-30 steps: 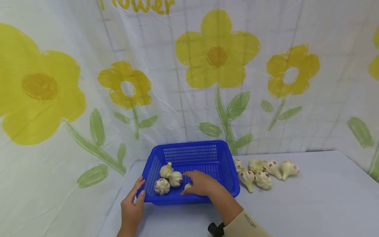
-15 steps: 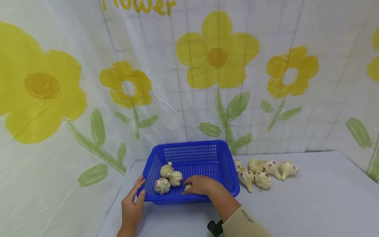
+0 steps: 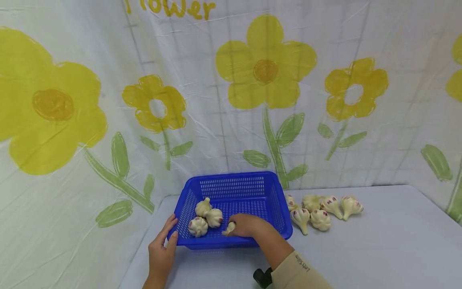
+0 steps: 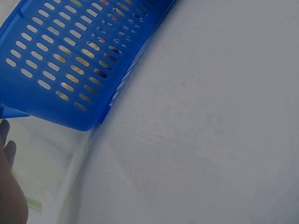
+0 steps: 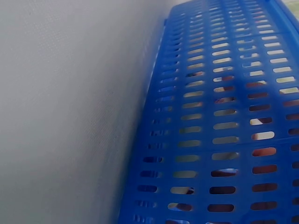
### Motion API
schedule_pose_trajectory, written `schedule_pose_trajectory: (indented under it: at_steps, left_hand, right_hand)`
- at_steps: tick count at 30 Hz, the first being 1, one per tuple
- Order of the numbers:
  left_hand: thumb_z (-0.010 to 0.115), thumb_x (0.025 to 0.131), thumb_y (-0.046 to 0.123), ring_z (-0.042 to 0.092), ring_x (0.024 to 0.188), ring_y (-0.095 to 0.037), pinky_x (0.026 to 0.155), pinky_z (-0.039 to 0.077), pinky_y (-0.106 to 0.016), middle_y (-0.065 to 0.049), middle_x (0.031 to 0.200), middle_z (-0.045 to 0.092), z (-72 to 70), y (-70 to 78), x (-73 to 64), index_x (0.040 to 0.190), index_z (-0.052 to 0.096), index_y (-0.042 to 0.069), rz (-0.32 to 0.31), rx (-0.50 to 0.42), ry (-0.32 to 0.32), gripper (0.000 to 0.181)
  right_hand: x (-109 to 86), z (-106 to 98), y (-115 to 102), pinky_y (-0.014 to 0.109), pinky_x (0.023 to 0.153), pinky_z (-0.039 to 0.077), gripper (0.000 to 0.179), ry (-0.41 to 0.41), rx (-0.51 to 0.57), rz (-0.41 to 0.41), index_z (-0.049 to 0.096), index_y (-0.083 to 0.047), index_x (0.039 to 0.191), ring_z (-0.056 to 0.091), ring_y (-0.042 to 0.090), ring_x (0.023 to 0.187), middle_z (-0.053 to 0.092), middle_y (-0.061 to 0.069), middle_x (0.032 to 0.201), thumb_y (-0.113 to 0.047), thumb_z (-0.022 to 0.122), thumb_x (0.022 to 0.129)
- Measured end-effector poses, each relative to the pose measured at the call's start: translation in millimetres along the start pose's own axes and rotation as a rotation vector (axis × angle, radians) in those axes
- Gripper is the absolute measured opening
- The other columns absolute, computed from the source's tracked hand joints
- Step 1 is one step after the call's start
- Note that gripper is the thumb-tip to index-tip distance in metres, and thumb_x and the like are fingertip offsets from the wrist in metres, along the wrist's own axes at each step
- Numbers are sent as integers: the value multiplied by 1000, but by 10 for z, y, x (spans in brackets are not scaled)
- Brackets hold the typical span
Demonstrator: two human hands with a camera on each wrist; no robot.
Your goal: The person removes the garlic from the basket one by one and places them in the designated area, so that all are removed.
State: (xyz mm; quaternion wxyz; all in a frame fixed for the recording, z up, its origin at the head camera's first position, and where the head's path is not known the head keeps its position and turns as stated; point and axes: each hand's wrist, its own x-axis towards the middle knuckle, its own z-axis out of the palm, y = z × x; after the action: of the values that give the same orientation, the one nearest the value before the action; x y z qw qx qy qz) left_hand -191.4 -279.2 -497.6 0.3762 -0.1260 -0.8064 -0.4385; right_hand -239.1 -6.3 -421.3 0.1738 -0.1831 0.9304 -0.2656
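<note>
A blue plastic basket (image 3: 231,242) with slotted walls stands on the table. Inside, toward its left, three white garlic bulbs (image 3: 198,227) with purplish patches lie close together. My right hand (image 3: 249,225) reaches over the front rim and holds another garlic bulb (image 3: 229,228) low in the basket. That bulb's stem points left, and the palm hides the rest of it. At the front left corner my left hand (image 3: 162,249) touches the rim with fairly straight fingers and thumb. The right wrist view shows the basket's slotted wall (image 5: 224,126), with the right hand hidden behind it.
Several more garlic bulbs (image 3: 321,220) lie grouped on the white tabletop (image 3: 379,241), right beside the basket. A white curtain (image 3: 202,132) printed with yellow flowers hangs directly behind the table. A black device (image 3: 262,278) sits at the right wrist.
My right hand has turned slightly and shifted right over the held garlic bulb, so its stem now shows. The left hand and the basket keep their places.
</note>
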Motion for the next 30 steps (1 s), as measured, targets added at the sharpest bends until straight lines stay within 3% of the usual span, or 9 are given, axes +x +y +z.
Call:
schedule_pose_trajectory:
  at_steps: [8,30]
  left_hand:
    - [59,93,-2,49,131,1,104,37,-9,-14,138,59,-3,-22,7,127,64,3,-24,-28,-9,35]
    - [61,92,-2,49,131,2,104,37,-8,-13,138,59,-2,-27,3,127,65,3,-36,-30,-8,36]
  right_hand:
    - [6,2,7,48,97,49,53,-9,-10,0,64,-11,123,60,25,111,65,4,120,-44,73,83]
    - [17,-19,51,35,81,50,38,-52,55,-87,65,-14,114,57,13,87,64,-4,101,-37,68,84]
